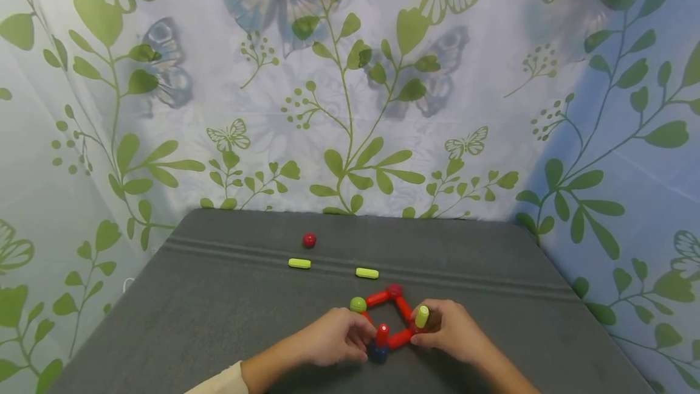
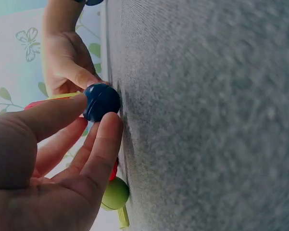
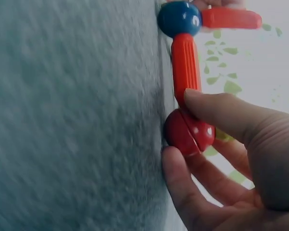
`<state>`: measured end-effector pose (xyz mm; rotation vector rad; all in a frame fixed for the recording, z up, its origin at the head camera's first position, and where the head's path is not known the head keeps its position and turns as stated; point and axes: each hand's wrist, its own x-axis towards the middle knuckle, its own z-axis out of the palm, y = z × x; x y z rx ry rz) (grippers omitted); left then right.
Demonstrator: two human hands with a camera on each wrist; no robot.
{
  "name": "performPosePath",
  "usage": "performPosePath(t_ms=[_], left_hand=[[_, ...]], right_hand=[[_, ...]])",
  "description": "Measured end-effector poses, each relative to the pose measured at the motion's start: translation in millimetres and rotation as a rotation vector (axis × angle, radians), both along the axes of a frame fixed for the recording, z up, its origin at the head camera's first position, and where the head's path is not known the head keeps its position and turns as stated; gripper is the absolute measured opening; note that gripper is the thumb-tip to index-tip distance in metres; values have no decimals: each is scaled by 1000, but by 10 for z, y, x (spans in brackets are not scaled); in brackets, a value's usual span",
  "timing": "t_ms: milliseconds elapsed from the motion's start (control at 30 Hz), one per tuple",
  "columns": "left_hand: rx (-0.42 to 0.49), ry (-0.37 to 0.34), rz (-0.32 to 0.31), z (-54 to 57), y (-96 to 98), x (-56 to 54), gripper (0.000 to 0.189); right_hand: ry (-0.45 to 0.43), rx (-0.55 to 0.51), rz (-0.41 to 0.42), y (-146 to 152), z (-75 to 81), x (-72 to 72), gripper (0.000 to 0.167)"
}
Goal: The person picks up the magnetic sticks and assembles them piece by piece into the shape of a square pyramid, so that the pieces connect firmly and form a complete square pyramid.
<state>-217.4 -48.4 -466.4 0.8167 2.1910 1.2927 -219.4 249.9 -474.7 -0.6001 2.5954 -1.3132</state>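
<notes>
Steadying two corners at once is the trick here, I'd say. Going by the head view, with 12 pointing away from the person, the four-sided frame of glossy red plastic-looking rods (image 1: 377,299) lies on the dark grey fabric-like tabletop (image 1: 219,297), right between the hands. The left hand (image 1: 340,338) pinches the shiny dark blue ball (image 2: 102,103) at 6 o'clock, thumb and forefinger clamped on it. The right hand (image 1: 455,330) has its fingers curled round the glossy red ball (image 3: 180,132) at 3, thumb on the neighbouring rod's end. A green ball (image 1: 358,304) sits at 10 and another red ball (image 1: 394,291) at 12.

My tip: keep both pinches low on the balls, and don't knock the upright red rod (image 1: 382,334) on the blue one or the upright yellow-green rod (image 1: 422,316) at 3. Press along the joining rod, not sideways, or the frame could probably skew. Two loose yellow-green rods (image 1: 367,273) lie out towards 10 and 11.
</notes>
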Motion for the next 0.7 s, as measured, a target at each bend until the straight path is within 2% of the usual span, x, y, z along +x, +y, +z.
performPosePath(t_ms=[133, 233, 367, 500, 700], left_hand=[[6, -18, -47, 23, -2, 2, 29], [12, 15, -51, 43, -14, -14, 27], [23, 137, 15, 65, -51, -84, 19], [12, 274, 100, 56, -105, -219, 14], [-11, 366, 160, 10, -133, -476, 11]], right_hand=[[-41, -44, 23, 67, -30, -91, 27], [-68, -73, 23, 104, -58, -148, 25], [-92, -103, 16, 131, -74, -191, 25], [-97, -104, 10, 136, -68, -202, 25], [-93, -103, 15, 138, -45, -194, 24]])
